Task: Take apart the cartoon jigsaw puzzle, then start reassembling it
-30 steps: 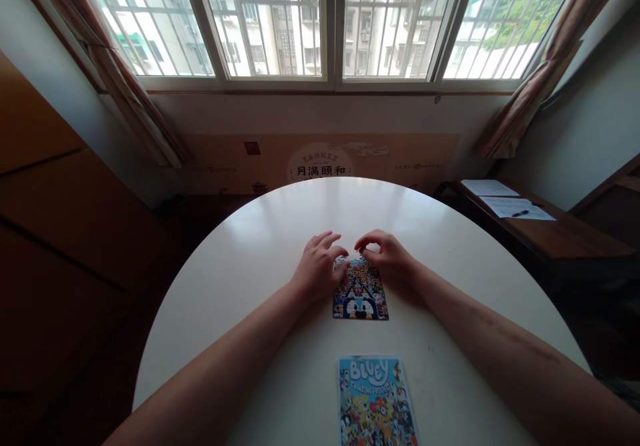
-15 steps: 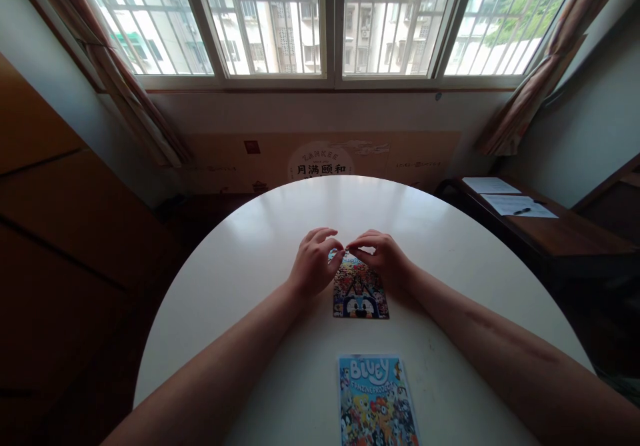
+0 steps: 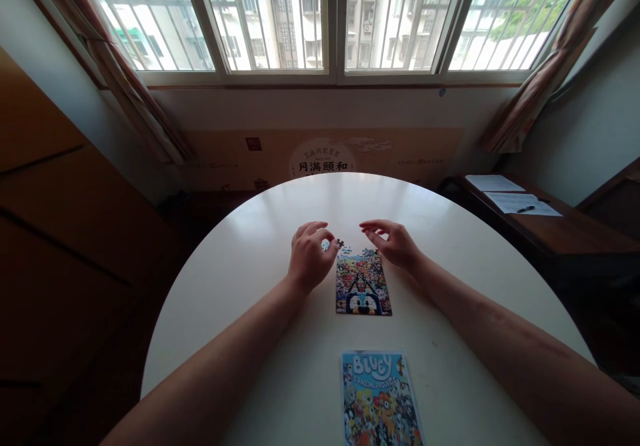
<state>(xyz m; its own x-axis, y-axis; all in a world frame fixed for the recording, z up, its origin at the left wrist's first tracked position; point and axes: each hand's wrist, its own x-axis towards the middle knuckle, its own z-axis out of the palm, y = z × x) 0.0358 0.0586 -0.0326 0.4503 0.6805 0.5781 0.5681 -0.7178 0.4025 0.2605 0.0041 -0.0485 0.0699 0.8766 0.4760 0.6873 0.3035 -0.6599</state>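
Note:
A small colourful jigsaw puzzle (image 3: pixel 363 286) lies on the round white table (image 3: pixel 250 286). My left hand (image 3: pixel 309 256) hovers at the puzzle's upper left corner, its thumb and fingers pinched on a small puzzle piece (image 3: pixel 339 243). To the upper right of the puzzle, my right hand (image 3: pixel 393 241) is raised just off the table with its fingers apart and nothing in them. Closer to me lies a printed "Bluey" picture card (image 3: pixel 380 399).
A wooden side desk (image 3: pixel 560 233) at the right carries paper sheets (image 3: pixel 520 203) and a pen. A cardboard panel with printed characters (image 3: pixel 320 159) leans under the barred window. Curtains hang at both sides. A dark wooden cabinet fills the left.
Both hands lifted off the puzzle's top edge and parted. The left hand drew a small piece away to the upper left; the right hand opened and moved right.

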